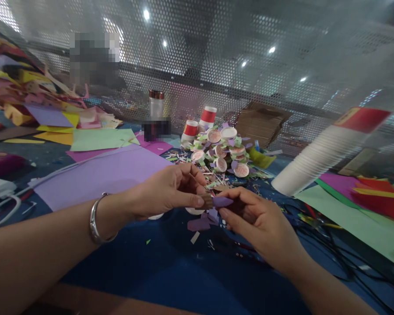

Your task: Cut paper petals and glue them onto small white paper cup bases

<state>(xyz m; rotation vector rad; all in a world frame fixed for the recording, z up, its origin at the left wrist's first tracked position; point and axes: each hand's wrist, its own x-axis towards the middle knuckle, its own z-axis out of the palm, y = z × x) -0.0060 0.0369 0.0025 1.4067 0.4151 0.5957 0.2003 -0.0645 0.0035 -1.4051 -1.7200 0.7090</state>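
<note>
Between finger and thumb, my left hand (174,186) pinches a small brown corrugated cardboard piece (208,201). A pointed purple paper piece (222,201) meets its right end, and my right hand (254,216) grips that paper at its far side. Whether the two pieces are joined I cannot tell. Just below my hands, purple paper scraps (199,224) lie on the blue tabletop (170,271). Pale round discs show partly behind my fingers. Farther back is a pile of small cup-bottom pieces (220,151) with green and purple paper bits attached.
A tall leaning stack of paper cups (318,153) stands at right, above green paper (354,223) and black cables (335,249). Large purple paper (111,170) lies at left beside a white cable. Folded cardboard (261,124), red-and-white cups (208,116) and a bottle (156,105) are at the back.
</note>
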